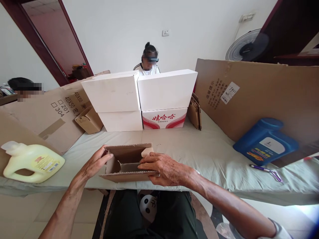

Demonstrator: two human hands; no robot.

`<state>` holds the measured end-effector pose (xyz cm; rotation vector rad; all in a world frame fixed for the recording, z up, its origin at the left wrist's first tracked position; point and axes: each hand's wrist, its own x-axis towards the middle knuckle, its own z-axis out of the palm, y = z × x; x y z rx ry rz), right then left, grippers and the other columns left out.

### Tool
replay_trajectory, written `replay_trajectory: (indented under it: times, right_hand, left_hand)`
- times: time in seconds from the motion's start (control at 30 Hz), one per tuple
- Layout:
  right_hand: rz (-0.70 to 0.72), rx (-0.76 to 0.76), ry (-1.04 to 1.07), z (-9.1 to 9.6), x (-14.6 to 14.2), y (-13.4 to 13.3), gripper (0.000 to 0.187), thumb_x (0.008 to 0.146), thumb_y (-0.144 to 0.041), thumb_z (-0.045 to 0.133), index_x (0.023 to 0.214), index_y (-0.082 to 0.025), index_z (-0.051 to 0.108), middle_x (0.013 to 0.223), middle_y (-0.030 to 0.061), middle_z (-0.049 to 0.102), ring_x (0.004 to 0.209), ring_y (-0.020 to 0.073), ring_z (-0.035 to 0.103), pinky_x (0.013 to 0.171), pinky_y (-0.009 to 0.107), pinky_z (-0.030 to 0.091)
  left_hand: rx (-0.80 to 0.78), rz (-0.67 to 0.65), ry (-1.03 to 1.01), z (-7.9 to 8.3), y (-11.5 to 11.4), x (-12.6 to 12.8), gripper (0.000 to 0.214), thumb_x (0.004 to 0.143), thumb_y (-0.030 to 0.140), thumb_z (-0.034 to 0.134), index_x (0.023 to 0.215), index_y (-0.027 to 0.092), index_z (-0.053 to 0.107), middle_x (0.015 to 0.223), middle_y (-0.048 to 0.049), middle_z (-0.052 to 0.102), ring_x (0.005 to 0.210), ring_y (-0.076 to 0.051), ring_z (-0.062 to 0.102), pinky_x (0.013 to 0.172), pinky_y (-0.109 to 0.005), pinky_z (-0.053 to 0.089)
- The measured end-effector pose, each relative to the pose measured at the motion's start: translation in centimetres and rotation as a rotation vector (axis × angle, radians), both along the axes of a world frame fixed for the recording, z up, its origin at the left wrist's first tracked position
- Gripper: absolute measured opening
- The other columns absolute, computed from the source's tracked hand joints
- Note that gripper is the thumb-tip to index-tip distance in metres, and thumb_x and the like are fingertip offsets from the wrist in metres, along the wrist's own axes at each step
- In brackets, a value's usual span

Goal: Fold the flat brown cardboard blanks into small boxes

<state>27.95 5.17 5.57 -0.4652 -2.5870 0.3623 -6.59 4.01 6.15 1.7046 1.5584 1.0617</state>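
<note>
A small brown cardboard box point(134, 178) with its top open lies lengthwise at the near edge of the cloth-covered table, in front of me. My left hand point(96, 162) is closed on its left end, fingers at the far left corner and thumb over the rim. My right hand point(165, 168) grips the right end, with fingers reaching over a small end flap point(147, 151) and into the box, the thumb low at the near wall. Part of the right end is hidden behind this hand.
White boxes point(164, 91) stand stacked ahead, with folded cardboard point(195, 111) beside them. A yellow detergent bottle point(35, 162) lies left; a blue bottle point(267, 142) and purple pen point(265, 170) lie right. Large cardboard panels point(274, 89) flank the table. Two people sit beyond.
</note>
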Motion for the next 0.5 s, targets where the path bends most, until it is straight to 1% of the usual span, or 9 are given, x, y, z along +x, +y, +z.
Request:
replay_trajectory:
  times: [0.07,0.1,0.17,0.23,0.3,0.37,0.43,0.5]
  right_hand:
    - [-0.020,0.048,-0.018,0.2,-0.1,0.3,0.043,0.085,-0.008,0.067,0.123,-0.023,0.076,0.120,0.0081,0.075,0.104,0.0234,0.074,0.090,0.033,0.060]
    - [-0.042,0.061,-0.014,0.1,0.0,0.3,0.040,0.085,-0.009,0.068,0.122,-0.023,0.075,0.117,0.0084,0.073,0.099,0.0226,0.073,0.086,0.032,0.060]
    - [-0.100,0.063,0.030,-0.5,0.1,0.1,0.039,0.087,-0.012,0.070,0.125,-0.022,0.070,0.119,0.0098,0.069,0.100,0.0227,0.070,0.083,0.031,0.058]
    - [-0.177,0.042,0.141,-1.6,0.3,-0.2,0.036,0.092,-0.018,0.073,0.126,-0.022,0.064,0.119,0.0103,0.067,0.104,0.0237,0.068,0.083,0.032,0.057]
    - [-0.251,0.025,0.298,-3.1,0.3,-0.7,0.034,0.096,-0.026,0.076,0.125,-0.024,0.058,0.118,0.0100,0.066,0.106,0.0245,0.066,0.085,0.033,0.057]
    - [-0.316,0.024,0.464,-4.7,0.1,-1.1,0.038,0.097,-0.036,0.080,0.124,-0.025,0.055,0.116,0.0091,0.065,0.106,0.0250,0.065,0.088,0.036,0.057]
    - [-0.380,0.021,0.593,-6.1,-0.4,-1.4,0.044,0.096,-0.042,0.082,0.125,-0.026,0.052,0.116,0.0087,0.063,0.107,0.0258,0.064,0.091,0.038,0.057]
    - [-0.449,0.002,0.681,-7.3,-0.9,-1.7,0.049,0.094,-0.044,0.083,0.127,-0.027,0.052,0.118,0.0090,0.061,0.109,0.0269,0.063,0.093,0.041,0.058]
  left_hand:
    - [-0.055,-0.014,-0.006,-0.2,0.0,-0.6,0.038,0.089,0.052,0.068,0.118,0.029,0.078,0.112,-0.0072,0.081,0.110,-0.033,0.072,0.092,-0.040,0.058]
    - [-0.072,0.016,-0.020,-0.6,0.0,-1.0,0.042,0.088,0.055,0.068,0.120,0.028,0.078,0.121,-0.0084,0.080,0.122,-0.035,0.069,0.099,-0.041,0.057]
    - [-0.060,0.138,-0.076,-1.8,0.1,-1.9,0.049,0.083,0.060,0.071,0.119,0.027,0.078,0.132,-0.0107,0.078,0.141,-0.040,0.059,0.109,-0.044,0.053]
    - [-0.053,0.224,-0.128,-3.2,0.1,-2.5,0.053,0.081,0.063,0.073,0.119,0.027,0.078,0.137,-0.0107,0.077,0.150,-0.042,0.052,0.116,-0.047,0.048]
    - [-0.041,0.223,-0.185,-4.3,0.1,-2.7,0.054,0.083,0.065,0.072,0.122,0.028,0.077,0.138,-0.0097,0.076,0.149,-0.041,0.053,0.118,-0.048,0.047]
    - [-0.027,0.184,-0.239,-4.9,0.2,-2.3,0.053,0.086,0.065,0.071,0.122,0.027,0.076,0.134,-0.0094,0.077,0.144,-0.039,0.057,0.114,-0.046,0.050]
    - [-0.013,0.182,-0.283,-5.0,0.3,-1.6,0.051,0.084,0.065,0.070,0.116,0.025,0.075,0.127,-0.0097,0.078,0.138,-0.038,0.061,0.107,-0.042,0.053]
    - [-0.012,0.210,-0.321,-4.8,0.6,-0.7,0.050,0.081,0.064,0.070,0.111,0.024,0.073,0.119,-0.0091,0.078,0.128,-0.036,0.065,0.097,-0.039,0.055]
